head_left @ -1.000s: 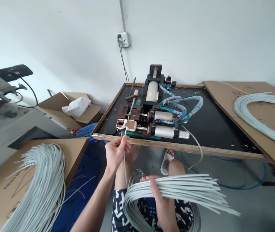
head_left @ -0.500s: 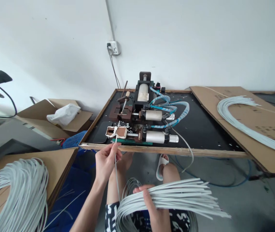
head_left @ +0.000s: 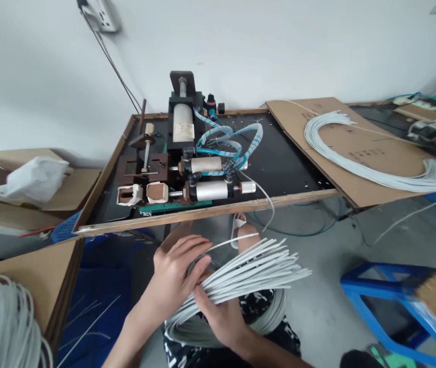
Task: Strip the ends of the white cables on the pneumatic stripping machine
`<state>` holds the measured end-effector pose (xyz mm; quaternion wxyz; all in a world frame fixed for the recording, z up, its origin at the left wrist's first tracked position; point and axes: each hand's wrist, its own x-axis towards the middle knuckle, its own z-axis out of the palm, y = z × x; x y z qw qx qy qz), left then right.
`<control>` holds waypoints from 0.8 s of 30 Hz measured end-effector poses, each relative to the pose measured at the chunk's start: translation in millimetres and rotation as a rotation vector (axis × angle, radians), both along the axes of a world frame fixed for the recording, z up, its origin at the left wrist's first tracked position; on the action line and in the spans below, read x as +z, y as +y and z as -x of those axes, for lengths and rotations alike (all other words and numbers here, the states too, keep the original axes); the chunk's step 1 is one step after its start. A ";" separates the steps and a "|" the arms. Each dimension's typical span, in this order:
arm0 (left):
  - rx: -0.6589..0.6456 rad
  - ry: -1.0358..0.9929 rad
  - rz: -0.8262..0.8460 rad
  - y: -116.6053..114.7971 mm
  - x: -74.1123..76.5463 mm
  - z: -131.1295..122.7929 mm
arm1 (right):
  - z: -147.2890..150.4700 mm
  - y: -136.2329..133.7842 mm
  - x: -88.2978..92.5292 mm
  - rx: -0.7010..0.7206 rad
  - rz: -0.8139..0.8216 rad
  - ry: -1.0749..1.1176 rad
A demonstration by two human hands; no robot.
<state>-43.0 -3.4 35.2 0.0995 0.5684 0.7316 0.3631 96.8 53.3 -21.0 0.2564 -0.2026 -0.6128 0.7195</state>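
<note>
Head view: left hand (head_left: pixel 177 266) curls (knuckles up) beside right hand (head_left: pixel 224 318).

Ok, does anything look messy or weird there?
A bit. The pale wrapping around two brown blocks looks ragged, with uneven edges. Tiny white scraps lie scattered on the black tabletop, like litter. And one white strand sticks out apart from the bundle.
</note>
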 end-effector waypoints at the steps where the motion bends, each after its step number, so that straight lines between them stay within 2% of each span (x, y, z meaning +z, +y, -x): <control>1: -0.015 0.023 0.023 2.1 0.8 -0.4 | 0.1 -1.2 1.5 0.000 0.007 -0.013; 3: -0.029 0.025 0.002 5.4 4.5 -3.2 | 0.1 -2.8 4.6 -0.014 0.016 -0.024; 7: -0.189 -0.066 -0.017 11.1 14.3 -15.4 | 0.6 -0.7 10.0 -0.048 0.097 0.058; 9: -0.207 -0.127 0.004 13.8 14.8 -20.4 | 1.2 1.3 11.0 -0.044 0.125 0.087; 15: 0.027 -0.493 0.119 12.5 5.5 -23.3 | 1.7 2.9 10.6 -0.051 0.147 0.084; 18: 0.052 -0.584 0.158 10.7 6.3 -24.0 | 0.9 1.9 5.7 -0.064 0.134 0.084; 24: 0.065 -0.642 0.168 10.4 8.5 -28.6 | -3.4 -3.8 -18.7 -0.106 0.161 0.024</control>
